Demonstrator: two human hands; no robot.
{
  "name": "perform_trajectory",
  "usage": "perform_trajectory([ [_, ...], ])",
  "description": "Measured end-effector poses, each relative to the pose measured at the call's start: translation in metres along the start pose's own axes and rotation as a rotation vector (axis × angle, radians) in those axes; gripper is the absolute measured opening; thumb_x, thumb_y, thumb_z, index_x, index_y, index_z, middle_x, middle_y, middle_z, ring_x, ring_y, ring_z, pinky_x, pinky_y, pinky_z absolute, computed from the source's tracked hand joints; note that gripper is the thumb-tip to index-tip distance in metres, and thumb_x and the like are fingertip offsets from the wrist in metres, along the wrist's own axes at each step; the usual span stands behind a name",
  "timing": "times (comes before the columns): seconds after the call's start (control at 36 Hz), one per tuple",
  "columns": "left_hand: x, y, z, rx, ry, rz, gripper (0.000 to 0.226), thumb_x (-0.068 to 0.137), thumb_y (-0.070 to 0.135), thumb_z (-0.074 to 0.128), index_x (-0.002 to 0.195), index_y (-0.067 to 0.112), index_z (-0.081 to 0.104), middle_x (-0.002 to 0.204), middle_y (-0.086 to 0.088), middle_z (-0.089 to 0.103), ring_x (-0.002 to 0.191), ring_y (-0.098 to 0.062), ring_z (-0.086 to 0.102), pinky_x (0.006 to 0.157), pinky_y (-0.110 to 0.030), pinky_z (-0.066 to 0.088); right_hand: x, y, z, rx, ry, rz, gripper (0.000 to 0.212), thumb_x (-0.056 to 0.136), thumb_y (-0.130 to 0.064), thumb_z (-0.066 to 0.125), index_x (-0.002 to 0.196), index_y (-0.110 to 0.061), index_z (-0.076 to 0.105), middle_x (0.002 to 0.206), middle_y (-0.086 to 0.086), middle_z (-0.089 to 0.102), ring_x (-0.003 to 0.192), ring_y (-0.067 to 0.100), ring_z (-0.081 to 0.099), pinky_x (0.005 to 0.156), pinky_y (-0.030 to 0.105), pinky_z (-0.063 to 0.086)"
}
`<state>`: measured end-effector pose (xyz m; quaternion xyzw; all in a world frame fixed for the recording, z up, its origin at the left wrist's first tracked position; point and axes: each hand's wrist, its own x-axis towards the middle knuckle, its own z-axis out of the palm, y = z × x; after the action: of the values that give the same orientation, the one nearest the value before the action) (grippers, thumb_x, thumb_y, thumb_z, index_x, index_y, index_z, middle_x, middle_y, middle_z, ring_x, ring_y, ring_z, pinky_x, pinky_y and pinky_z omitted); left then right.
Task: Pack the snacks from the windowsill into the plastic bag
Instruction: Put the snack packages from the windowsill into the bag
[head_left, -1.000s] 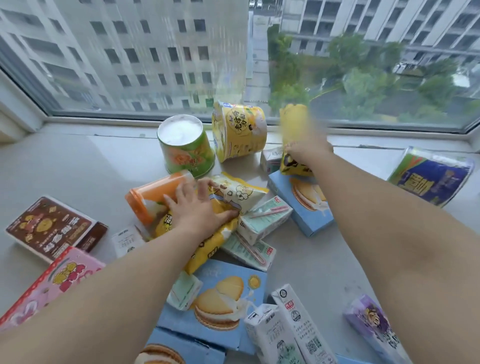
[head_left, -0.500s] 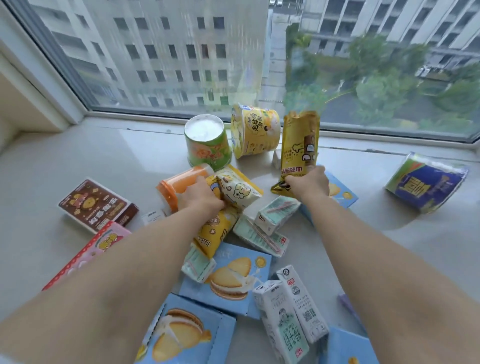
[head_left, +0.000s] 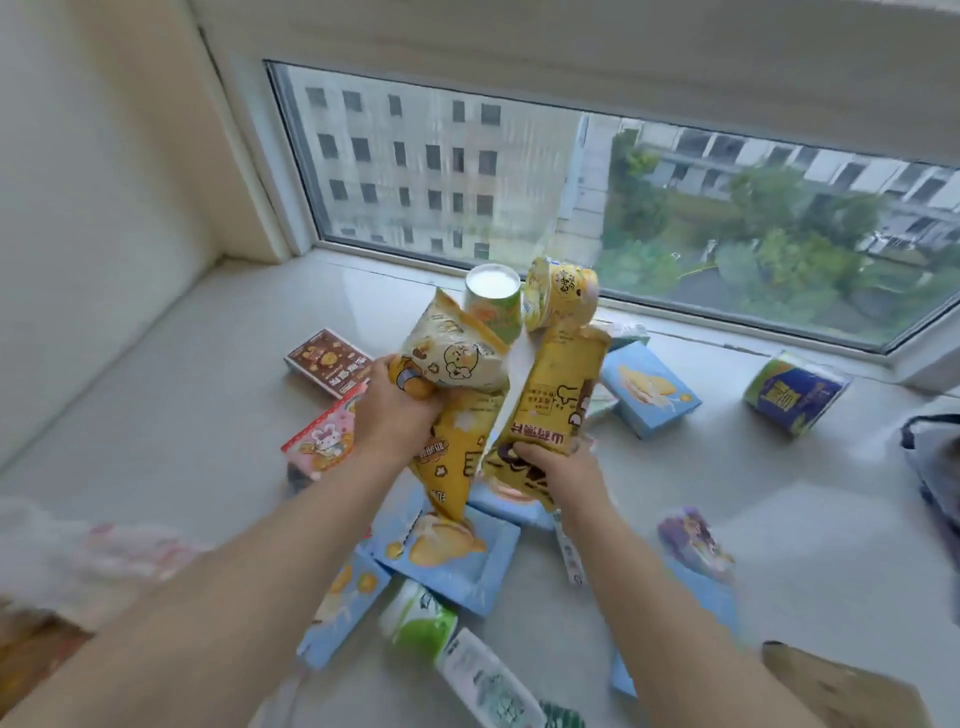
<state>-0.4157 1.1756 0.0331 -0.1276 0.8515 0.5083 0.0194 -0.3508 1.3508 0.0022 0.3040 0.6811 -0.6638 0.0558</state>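
L hand (head_left: 396, 415) now lifted off the sill, fingers curled round 2 packets: cream popcorn bag (head_left: 457, 353) on top + yellow bag (head_left: 452, 462) hanging below it, frame centre. 0.5 s ago that hand was still down on the pile, pressing on those packets next to the orange tub; tub not visible now

R hand (head_left: 558, 470) grips bottom end of the tall yellow snack pack (head_left: 550, 410), pack tilted upright, just right of centre, close beside L hand's bags. Same pack as 0.5 s ago, but raised higher and pulled nearer the camera

Cam pitched up/back vs earlier: more window frame + left wall in view, sill items look further off

Rest of snacks on windowsill (head_left: 182, 395), positions unchanged as far as I can tell:
- green cup (head_left: 496, 306) + yellow tub (head_left: 561, 293), upper centre by the glass
- brown box (head_left: 327, 361) and pink box (head_left: 324, 441), left of L hand
- blue biscuit boxes: one right of centre (head_left: 649, 389), one below the hands (head_left: 447, 556)
- blue/green can (head_left: 795, 392) on its side, right
- milk carton (head_left: 488, 680), bottom centre, blurred
- purple packet (head_left: 693, 540), lower right, blurred

Plastic bag (head_left: 78, 556): whitish blurred shape at left edge, lower left; cannot tell if it's open. Nothing held is in it yet
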Motion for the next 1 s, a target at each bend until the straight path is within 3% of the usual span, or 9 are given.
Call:
perform_trajectory([
  [0.11, -0.038, -0.028, -0.078, -0.008, 0.067, 0.018, 0.073, 0.066, 0.041, 0.083, 0.127, 0.023, 0.047, 0.112, -0.002, 0.063, 0.102, -0.025, 0.057, 0.085, -0.033, 0.046, -0.063, 0.019, 0.042, -0.016, -0.108, 0.032, 0.017, 0.076, -0.006, 0.076, 0.088, -0.014, 0.066, 0.080, 0.003, 0.068, 0.073, 0.020, 0.065, 0.064, 0.028, 0.053],
  [0.28, -0.067, -0.080, -0.191, -0.037, 0.258, -0.001, 0.066, 0.070, 0.032, 0.081, 0.125, 0.021, 0.047, 0.117, -0.006, 0.062, 0.108, -0.030, 0.058, 0.085, -0.033, 0.046, -0.133, 0.058, 0.109, 0.007, -0.139, 0.093, 0.030, 0.076, -0.009, 0.077, 0.104, -0.005, 0.067, 0.091, 0.010, 0.072, 0.081, 0.026, 0.069, 0.075, 0.033, 0.057],
  [0.36, -0.076, -0.103, -0.244, -0.062, 0.354, 0.024, 0.063, 0.072, 0.028, 0.079, 0.125, 0.020, 0.046, 0.111, 0.000, 0.061, 0.107, -0.026, 0.057, 0.084, -0.031, 0.045, -0.166, 0.077, 0.140, 0.079, -0.121, 0.156, 0.019, 0.077, -0.010, 0.075, 0.094, -0.009, 0.066, 0.077, 0.003, 0.069, 0.063, 0.012, 0.066, 0.055, 0.019, 0.053],
  [0.47, -0.081, -0.138, -0.304, -0.088, 0.405, 0.054, 0.068, 0.070, 0.026, 0.082, 0.126, 0.023, 0.044, 0.106, 0.006, 0.058, 0.105, -0.023, 0.058, 0.085, -0.031, 0.047, -0.197, 0.104, 0.184, 0.135, -0.173, 0.225, 0.030, 0.075, -0.016, 0.077, 0.103, -0.009, 0.068, 0.094, 0.010, 0.073, 0.085, 0.025, 0.068, 0.068, 0.030, 0.052],
  [0.61, -0.086, -0.193, -0.347, 0.031, 0.267, 0.078, 0.074, 0.069, 0.026, 0.083, 0.130, 0.024, 0.041, 0.117, -0.005, 0.064, 0.105, -0.028, 0.060, 0.078, -0.032, 0.047, -0.224, 0.134, 0.241, 0.071, -0.100, 0.211, 0.022, 0.074, -0.018, 0.079, 0.093, -0.018, 0.068, 0.089, 0.005, 0.072, 0.082, 0.019, 0.067, 0.067, 0.028, 0.051],
  [0.72, -0.090, -0.228, -0.355, 0.060, 0.143, 0.083, 0.073, 0.068, 0.024, 0.084, 0.127, 0.025, 0.042, 0.113, -0.004, 0.065, 0.102, -0.028, 0.061, 0.073, -0.028, 0.044, -0.226, 0.151, 0.273, -0.007, -0.021, 0.241, 0.020, 0.073, -0.023, 0.080, 0.085, -0.026, 0.065, 0.093, 0.003, 0.069, 0.091, 0.023, 0.065, 0.090, 0.040, 0.052],
  [0.81, -0.093, -0.245, -0.351, 0.122, 0.054, 0.120, 0.082, 0.059, 0.037, 0.084, 0.129, 0.026, 0.042, 0.111, 0.000, 0.064, 0.104, -0.025, 0.059, 0.079, -0.030, 0.046, -0.224, 0.156, 0.282, -0.100, 0.072, 0.251, 0.029, 0.069, -0.028, 0.081, 0.094, -0.018, 0.068, 0.094, 0.003, 0.069, 0.094, 0.026, 0.065, 0.093, 0.041, 0.050],
  [0.89, -0.097, -0.258, -0.346, 0.213, -0.070, 0.169, 0.085, 0.061, 0.041, 0.081, 0.134, 0.028, 0.038, 0.108, 0.005, 0.058, 0.104, -0.018, 0.052, 0.087, -0.031, 0.045, -0.229, 0.149, 0.277, 0.062, 0.167, 0.287, 0.037, 0.063, -0.031, 0.083, 0.093, -0.015, 0.067, 0.092, 0.006, 0.070, 0.089, 0.027, 0.066, 0.087, 0.040, 0.053],
  [1.0, -0.100, -0.276, -0.333, 0.548, -0.281, 0.521, 0.075, 0.071, 0.041, 0.075, 0.136, 0.034, 0.038, 0.115, 0.000, 0.063, 0.104, -0.023, 0.059, 0.081, -0.030, 0.044, -0.235, 0.132, 0.255, 0.405, 0.109, 0.282, 0.018, 0.078, -0.018, 0.073, 0.094, -0.010, 0.067, 0.082, 0.011, 0.072, 0.072, 0.025, 0.067, 0.071, 0.035, 0.055],
])
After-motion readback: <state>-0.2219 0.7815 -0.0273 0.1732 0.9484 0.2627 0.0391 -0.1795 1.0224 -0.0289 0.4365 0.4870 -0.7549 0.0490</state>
